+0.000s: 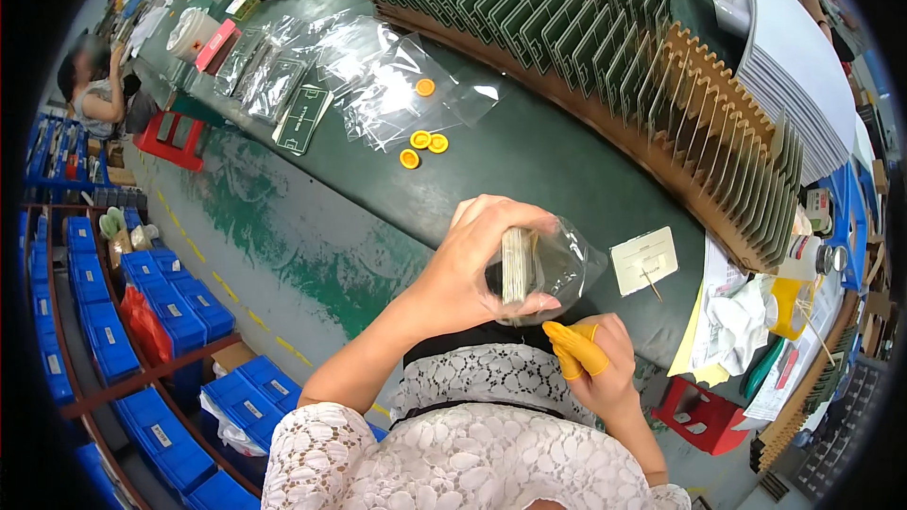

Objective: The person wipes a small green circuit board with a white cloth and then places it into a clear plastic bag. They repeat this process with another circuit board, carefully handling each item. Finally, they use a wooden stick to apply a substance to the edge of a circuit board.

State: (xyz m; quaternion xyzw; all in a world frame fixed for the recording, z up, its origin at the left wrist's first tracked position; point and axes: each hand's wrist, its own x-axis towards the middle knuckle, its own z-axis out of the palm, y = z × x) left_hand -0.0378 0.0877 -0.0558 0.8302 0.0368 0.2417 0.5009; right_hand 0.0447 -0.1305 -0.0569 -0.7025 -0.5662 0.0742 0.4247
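Note:
My left hand (477,264) grips a clear plastic bag (557,269) that holds a stack of small green circuit boards (517,264), seen edge-on. My right hand (593,359) is just below the bag, with yellow rubber finger cots on two fingers; its fingertips touch the bag's lower edge. Both hands are over the near edge of the green-topped workbench (529,170).
Several empty clear bags (397,85) and a loose green board (304,118) lie on the bench, with yellow finger cots (423,144) beside them. A long slotted cardboard rack (661,76) holds many green boards. A white card (644,260) lies right. Blue bins (179,321) line the floor; another person (94,85) sits far left.

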